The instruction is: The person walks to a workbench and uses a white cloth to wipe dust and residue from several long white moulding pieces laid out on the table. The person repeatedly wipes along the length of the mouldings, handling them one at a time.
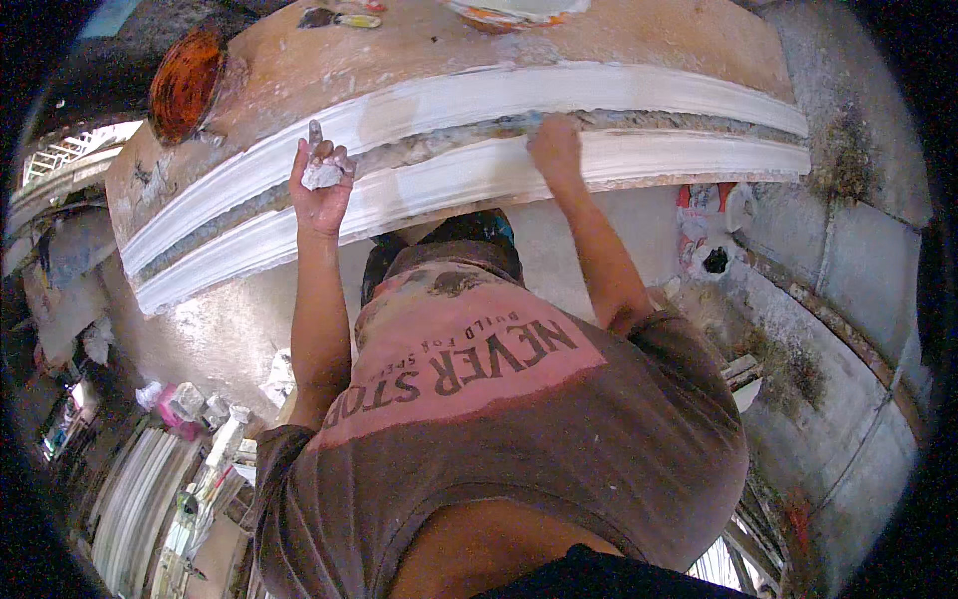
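- One left hand is raised on a nearly vertical forearm, palm toward the person; its index finger points up and away while the other fingers curl around one white lump, held above the palm

- One right hand comes in on a forearm slanting up and leftward, back of the hand uppermost; its fingers are folded down out of sight, so I cannot tell whether they pinch anything

- Two long white lengths of moulding, a farther strip and a nearer strip, run side by side across the tabletop

- One rough grey band lies between these two strips; the right hand is over it toward the right, though contact is hard to tell, and the left hand with the lump is over the left part of the strips

- One paintbrush with a yellowish handle and one white basin with an orange-smeared rim are on the far part of the tabletop

- One round orange-brown vessel is at the far left

- One red-and-white sack is at the right, beyond the nearer strip's edge

- Several stacked pale lengths lie at the lower left, too crowded to count
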Demonstrator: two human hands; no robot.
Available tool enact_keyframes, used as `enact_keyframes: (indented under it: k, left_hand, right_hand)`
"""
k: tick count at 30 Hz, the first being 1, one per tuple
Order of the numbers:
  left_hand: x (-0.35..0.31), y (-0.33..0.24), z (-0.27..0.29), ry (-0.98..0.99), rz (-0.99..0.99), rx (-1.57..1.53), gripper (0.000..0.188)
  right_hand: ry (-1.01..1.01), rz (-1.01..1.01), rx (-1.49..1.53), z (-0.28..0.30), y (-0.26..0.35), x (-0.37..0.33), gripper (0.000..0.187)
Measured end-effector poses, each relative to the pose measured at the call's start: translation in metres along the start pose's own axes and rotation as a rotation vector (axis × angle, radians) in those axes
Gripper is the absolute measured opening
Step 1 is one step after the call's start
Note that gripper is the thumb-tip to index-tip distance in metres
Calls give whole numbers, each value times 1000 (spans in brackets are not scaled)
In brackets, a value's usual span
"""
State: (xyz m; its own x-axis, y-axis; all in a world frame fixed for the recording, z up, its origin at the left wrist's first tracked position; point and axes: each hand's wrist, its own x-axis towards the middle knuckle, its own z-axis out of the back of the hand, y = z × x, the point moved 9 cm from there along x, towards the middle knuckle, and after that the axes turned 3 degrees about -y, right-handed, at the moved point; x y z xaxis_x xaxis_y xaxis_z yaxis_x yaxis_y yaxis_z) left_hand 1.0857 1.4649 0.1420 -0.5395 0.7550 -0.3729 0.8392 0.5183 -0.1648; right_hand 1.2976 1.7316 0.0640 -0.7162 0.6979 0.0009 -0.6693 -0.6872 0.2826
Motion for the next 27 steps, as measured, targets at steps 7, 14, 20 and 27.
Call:
enact_keyframes:
  k: [7, 14, 20, 27]
  left_hand:
    - [-62, -96, 76, -145, 8, 64, 26]
    - [-122, -180, 129, -226, -91, 236, 28]
    - [-128, -205, 128, -256, -46, 23, 29]
    - [-117, -207, 142, -220, 1, 110, 24]
  right_hand:
    - [54, 16, -12, -47, 147, -13, 19]
    - [-64, -300, 460, -46, 97, -16, 56]
    - [-242, -612, 43, 25, -85, -26, 67]
    - [-156, -563, -404, 68, -141, -13, 59]
